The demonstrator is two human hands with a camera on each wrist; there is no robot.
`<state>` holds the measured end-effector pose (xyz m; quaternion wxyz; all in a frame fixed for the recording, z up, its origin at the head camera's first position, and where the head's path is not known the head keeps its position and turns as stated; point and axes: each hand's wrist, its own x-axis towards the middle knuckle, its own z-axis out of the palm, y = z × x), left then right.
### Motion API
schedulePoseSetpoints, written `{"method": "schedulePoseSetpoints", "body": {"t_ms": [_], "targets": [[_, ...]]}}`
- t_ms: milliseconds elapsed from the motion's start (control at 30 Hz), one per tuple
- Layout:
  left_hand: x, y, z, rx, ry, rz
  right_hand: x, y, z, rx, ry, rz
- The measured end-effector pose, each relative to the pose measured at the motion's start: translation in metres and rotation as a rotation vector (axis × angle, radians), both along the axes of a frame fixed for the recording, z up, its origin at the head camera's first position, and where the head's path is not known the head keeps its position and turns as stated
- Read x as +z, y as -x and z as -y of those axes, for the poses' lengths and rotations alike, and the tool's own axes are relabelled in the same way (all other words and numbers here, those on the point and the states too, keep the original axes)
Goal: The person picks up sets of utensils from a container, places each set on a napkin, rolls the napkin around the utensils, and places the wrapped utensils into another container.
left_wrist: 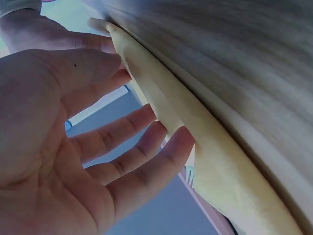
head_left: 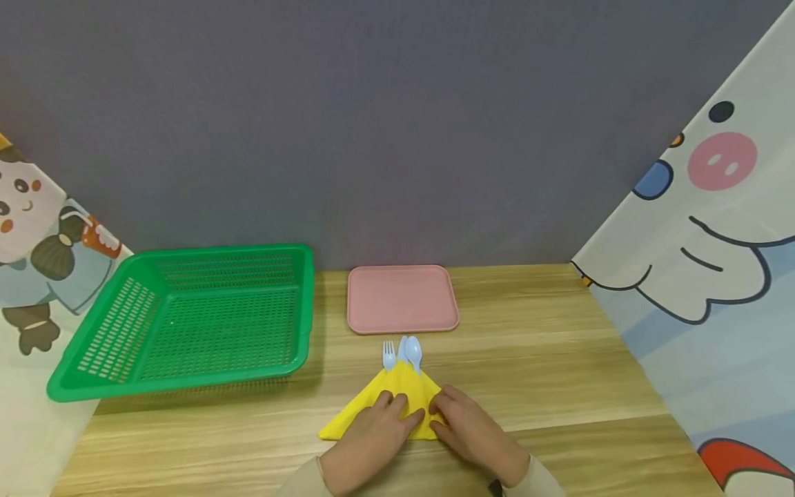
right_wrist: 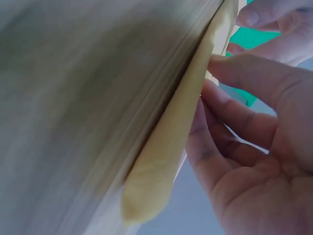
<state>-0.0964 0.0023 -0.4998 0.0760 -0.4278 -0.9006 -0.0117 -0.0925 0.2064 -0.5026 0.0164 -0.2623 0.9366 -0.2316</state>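
Note:
A yellow cloth napkin (head_left: 357, 413) lies folded into a triangle on the wooden table, its top point away from me. Out of that point stick a pale blue fork (head_left: 388, 354), knife (head_left: 401, 348) and spoon (head_left: 413, 351); their lower ends are hidden under the cloth. My left hand (head_left: 379, 431) rests on the napkin's middle, its fingers spread and the tips touching the cloth in the left wrist view. At the right side, my right hand (head_left: 468, 428) touches the napkin with bent fingers and thumb. The right wrist view shows the napkin's rounded corner (right_wrist: 146, 200) beyond these fingers.
A pink tray (head_left: 402, 299) sits just behind the cutlery, near the grey back wall (head_left: 397, 138). To the left stands a large green plastic basket (head_left: 304, 304) with slotted sides. Walls with printed cartoon figures border the table (head_left: 559, 373) on both sides.

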Motion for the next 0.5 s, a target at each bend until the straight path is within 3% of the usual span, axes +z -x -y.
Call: {"method": "schedulePoseSetpoints", "body": {"t_ms": [367,500], "targets": [[0.0031,0.0016,-0.0038,0.024,0.023,0.052,-0.0044,-0.0033,-0.0066,-0.023,-0.016,-0.130],[0.0036,0.0018,-0.0054,0.027,0.016,0.057,-0.0047,-0.0040,-0.0078,-0.106,-0.109,-0.146]]}}
